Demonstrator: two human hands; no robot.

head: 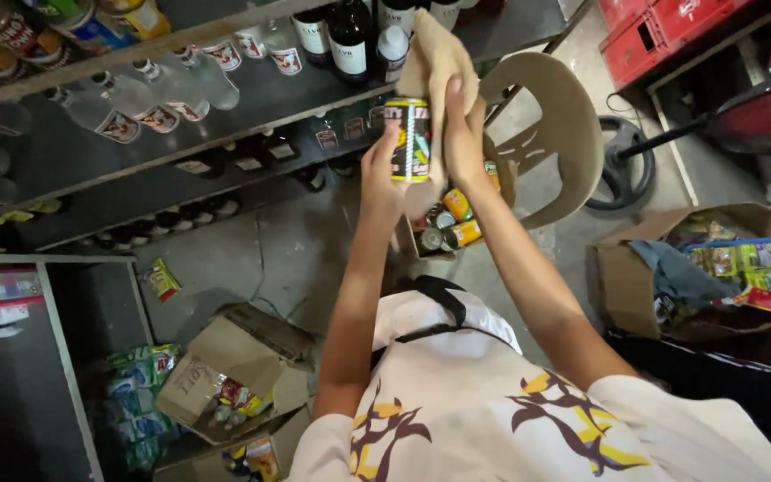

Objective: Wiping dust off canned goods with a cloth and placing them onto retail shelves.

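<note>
left hand: fingers curled round cylindrical can, glossy printed label, held up before the shelf | right hand: fingers flat, pressing soft tan cloth on can's side and top | below: box of round tins on beige moulded plastic chair

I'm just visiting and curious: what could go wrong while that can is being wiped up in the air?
1. The can is pinched only by the left hand while the right hand rubs it with a cloth; it might slip and fall onto the cans in the box below.
2. The cloth flaps close to the bottles at the shelf edge, so a wide swipe could perhaps knock one off.
</note>
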